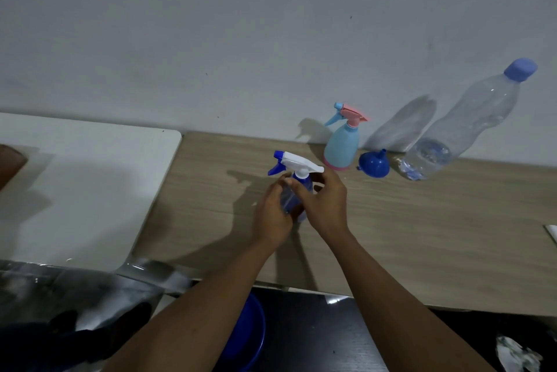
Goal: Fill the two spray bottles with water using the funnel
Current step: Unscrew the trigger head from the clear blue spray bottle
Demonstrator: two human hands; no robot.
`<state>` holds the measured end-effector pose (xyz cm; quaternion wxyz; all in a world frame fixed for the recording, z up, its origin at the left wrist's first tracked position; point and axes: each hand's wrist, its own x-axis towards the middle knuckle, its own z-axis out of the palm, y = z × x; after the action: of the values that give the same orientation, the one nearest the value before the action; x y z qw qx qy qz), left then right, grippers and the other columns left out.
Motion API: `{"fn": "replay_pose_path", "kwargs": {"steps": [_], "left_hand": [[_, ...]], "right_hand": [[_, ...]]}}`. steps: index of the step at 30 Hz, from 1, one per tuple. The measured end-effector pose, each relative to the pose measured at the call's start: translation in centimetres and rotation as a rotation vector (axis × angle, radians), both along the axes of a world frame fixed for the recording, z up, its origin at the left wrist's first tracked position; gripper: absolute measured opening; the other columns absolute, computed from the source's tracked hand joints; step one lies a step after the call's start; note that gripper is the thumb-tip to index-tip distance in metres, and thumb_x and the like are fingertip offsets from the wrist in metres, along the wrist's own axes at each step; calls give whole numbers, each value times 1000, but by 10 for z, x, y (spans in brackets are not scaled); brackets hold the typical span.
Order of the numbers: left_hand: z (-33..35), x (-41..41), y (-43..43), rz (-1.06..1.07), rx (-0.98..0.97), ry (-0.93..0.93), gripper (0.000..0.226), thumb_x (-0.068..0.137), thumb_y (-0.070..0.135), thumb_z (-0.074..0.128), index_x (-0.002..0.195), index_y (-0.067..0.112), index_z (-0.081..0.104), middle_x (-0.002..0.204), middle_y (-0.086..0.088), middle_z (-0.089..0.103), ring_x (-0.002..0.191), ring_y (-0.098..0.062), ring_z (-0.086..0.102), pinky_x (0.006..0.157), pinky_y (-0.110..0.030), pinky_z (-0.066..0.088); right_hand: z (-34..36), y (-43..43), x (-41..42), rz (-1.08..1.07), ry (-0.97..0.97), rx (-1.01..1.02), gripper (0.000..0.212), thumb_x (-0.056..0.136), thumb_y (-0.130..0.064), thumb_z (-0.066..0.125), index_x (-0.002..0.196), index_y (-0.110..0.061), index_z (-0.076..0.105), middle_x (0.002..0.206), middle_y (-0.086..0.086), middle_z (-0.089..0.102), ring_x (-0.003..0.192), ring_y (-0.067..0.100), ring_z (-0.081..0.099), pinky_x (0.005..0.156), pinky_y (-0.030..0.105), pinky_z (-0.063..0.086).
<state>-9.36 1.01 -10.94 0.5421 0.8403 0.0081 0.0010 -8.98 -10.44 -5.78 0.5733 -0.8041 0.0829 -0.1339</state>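
Our left hand [271, 212] grips the blue spray bottle [302, 184], our right hand [324, 203] holds its trigger head [301, 162], which we judge needs unscrewing next.

There are two spray bottles, the blue bottle [298, 163] and the pale bottle [342, 145]; one funnel [374, 165]; one water bottle [470, 124]; two hands, the left hand [272, 215] and the right hand [324, 206]; one basin [253, 332].

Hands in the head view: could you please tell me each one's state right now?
Left hand: grips the blue spray bottle by its body.
Right hand: holds the same bottle near its neck.
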Motion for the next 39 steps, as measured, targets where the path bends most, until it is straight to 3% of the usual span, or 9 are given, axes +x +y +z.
{"fn": "replay_pose_path", "kwargs": {"steps": [5,9,15,19,22,28,31,34,39], "left_hand": [[4,1,-2,-38,6,-30,45,86,30,66,128,36,49,119,11,64,106,-10,63,88,-42,57],[10,4,-3,-62,-39,7,56,78,51,63,130,37,47,120,6,63,106,-17,64,83,-47,58],[13,7,-3,-86,-43,27,56,72,61,56,124,39,50,117,7,64,104,-15,65,83,-46,59],[15,10,0,-95,-7,23,37,83,38,64,119,37,55,115,10,66,105,-10,64,88,-38,56],[16,15,7,-155,71,-18,43,84,14,72,123,23,58,110,11,65,104,-13,64,82,-22,49],[13,16,7,-154,106,12,48,81,9,73,124,21,55,111,6,65,103,-13,63,83,-28,54],[12,15,7,-144,106,35,45,81,3,71,120,22,57,97,19,59,95,-6,63,72,-11,48],[14,15,6,-138,101,28,46,83,3,69,124,18,56,99,16,57,95,-6,59,71,-9,42],[17,14,7,-148,77,5,53,83,2,67,130,20,54,113,7,63,104,-11,61,81,-20,46]], "right_hand": [[-3,-1,7,-11,10,-38,41,78,-37,81,112,-17,70,96,-7,72,90,5,68,74,23,57],[-3,-2,8,-10,-5,-85,42,79,-39,79,114,-17,70,97,-8,73,90,4,68,76,27,58],[-4,-2,7,15,-45,-84,40,81,-37,77,116,-18,70,99,-8,74,93,5,69,80,28,58],[-3,-7,8,66,-78,-167,27,83,-33,75,107,-21,72,94,-9,72,88,6,67,76,31,57],[-2,-12,9,129,-75,-252,18,86,-33,71,102,-24,71,90,-12,68,85,7,64,75,33,55],[3,-15,7,176,-53,-234,32,85,-42,72,110,-22,69,100,-11,70,94,4,65,81,24,54],[7,-14,6,112,-6,-146,35,79,-36,80,107,-20,66,98,-10,71,93,4,66,79,17,54],[6,-14,8,130,-36,-133,21,82,-29,79,99,-21,68,92,-12,71,90,5,67,82,21,55],[1,-21,3,244,-66,-171,26,92,-25,66,117,-19,69,107,-6,71,101,10,65,89,35,55]]}}
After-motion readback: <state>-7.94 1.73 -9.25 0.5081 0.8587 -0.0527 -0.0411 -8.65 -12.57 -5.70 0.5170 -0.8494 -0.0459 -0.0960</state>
